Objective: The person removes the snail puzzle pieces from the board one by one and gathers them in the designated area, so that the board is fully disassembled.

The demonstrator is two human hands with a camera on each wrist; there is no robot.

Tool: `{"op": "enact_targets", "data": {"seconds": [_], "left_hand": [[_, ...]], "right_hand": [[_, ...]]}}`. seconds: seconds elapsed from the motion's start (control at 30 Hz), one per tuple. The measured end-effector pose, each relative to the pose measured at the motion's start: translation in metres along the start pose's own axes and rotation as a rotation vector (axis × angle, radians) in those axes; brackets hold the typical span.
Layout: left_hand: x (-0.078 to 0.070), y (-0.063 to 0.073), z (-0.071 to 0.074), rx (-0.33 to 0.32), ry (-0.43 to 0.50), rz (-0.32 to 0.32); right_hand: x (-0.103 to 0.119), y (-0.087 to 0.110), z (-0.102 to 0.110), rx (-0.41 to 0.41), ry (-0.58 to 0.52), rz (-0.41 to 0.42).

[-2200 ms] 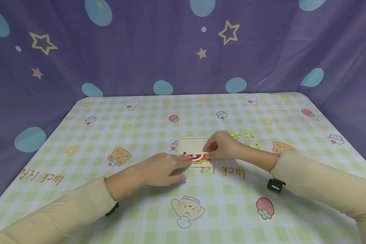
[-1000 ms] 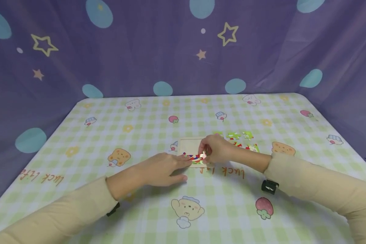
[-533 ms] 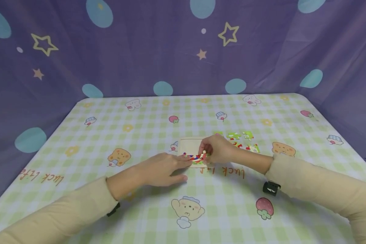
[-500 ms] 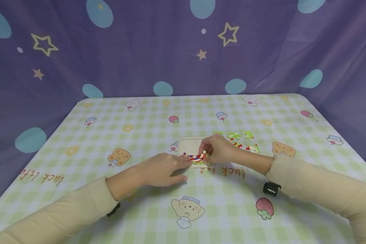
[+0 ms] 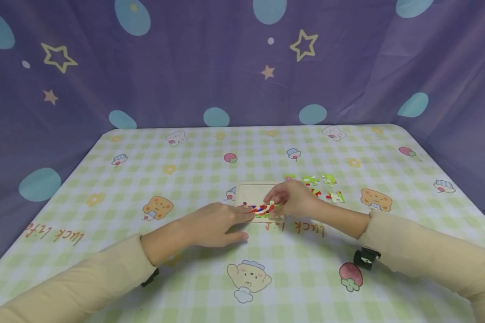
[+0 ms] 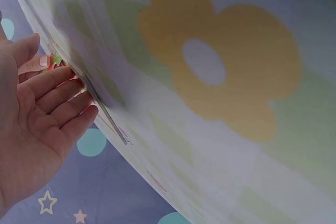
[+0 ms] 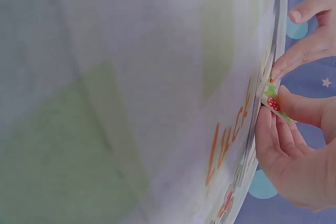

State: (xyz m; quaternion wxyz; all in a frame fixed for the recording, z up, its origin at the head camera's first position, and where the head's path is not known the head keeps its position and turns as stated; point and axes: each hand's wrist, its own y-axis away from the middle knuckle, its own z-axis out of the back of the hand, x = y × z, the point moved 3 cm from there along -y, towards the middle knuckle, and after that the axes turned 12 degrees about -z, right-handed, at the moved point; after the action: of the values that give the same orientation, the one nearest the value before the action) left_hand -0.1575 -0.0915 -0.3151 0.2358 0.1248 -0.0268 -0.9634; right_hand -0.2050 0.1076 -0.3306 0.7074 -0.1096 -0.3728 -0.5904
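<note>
A shallow wooden puzzle tray (image 5: pixel 252 193) lies on the tablecloth, its near part filled with joined jigsaw pieces (image 5: pixel 260 209) in red, blue, white and green. At its near left corner my left hand (image 5: pixel 213 224) rests its straight fingertips on these pieces, thumb apart on the cloth side. Over the tray's right side, my right hand (image 5: pixel 297 199) pinches a puzzle piece (image 7: pixel 272 100), green with a white-dotted red patch, between thumb and fingers. That piece stands tilted at the tray's edge in the right wrist view. In the left wrist view the left palm (image 6: pixel 37 124) shows, fingers extended.
Beyond the right hand lie several loose puzzle pieces, among them a green one (image 5: pixel 310 180), a green-and-white one (image 5: pixel 329 180) and a red-and-white one (image 5: pixel 336 197). The checked tablecloth (image 5: pixel 194 179) reaches back to a purple curtain (image 5: pixel 186 67).
My right hand first shifted left and nearer over the tray's right side, then drew slightly back right, with its upper fingers less curled. The left hand stays in place.
</note>
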Motion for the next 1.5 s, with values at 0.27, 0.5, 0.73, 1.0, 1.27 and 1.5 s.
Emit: {"op": "enact_targets", "data": {"seconds": [0.27, 0.5, 0.73, 1.0, 1.27, 1.5], "left_hand": [[0.001, 0.000, -0.002, -0.005, 0.005, -0.007], [0.001, 0.000, -0.003, -0.006, 0.011, -0.011], [0.001, 0.000, -0.004, -0.011, 0.012, -0.014], [0.001, 0.001, -0.005, -0.006, 0.013, -0.003], [0.001, 0.001, -0.004, -0.007, 0.017, 0.000], [0.002, 0.001, -0.002, -0.011, 0.004, -0.006]], "right_hand": [[-0.011, 0.000, 0.003, 0.048, -0.156, -0.089], [-0.023, 0.001, 0.008, 0.071, -0.261, -0.134], [-0.038, 0.005, 0.016, 0.136, -0.348, -0.197], [-0.063, 0.019, 0.035, 0.182, -0.430, -0.259], [-0.094, 0.036, 0.058, 0.187, -0.454, -0.284], [-0.114, 0.048, 0.077, 0.152, -0.302, -0.334]]}}
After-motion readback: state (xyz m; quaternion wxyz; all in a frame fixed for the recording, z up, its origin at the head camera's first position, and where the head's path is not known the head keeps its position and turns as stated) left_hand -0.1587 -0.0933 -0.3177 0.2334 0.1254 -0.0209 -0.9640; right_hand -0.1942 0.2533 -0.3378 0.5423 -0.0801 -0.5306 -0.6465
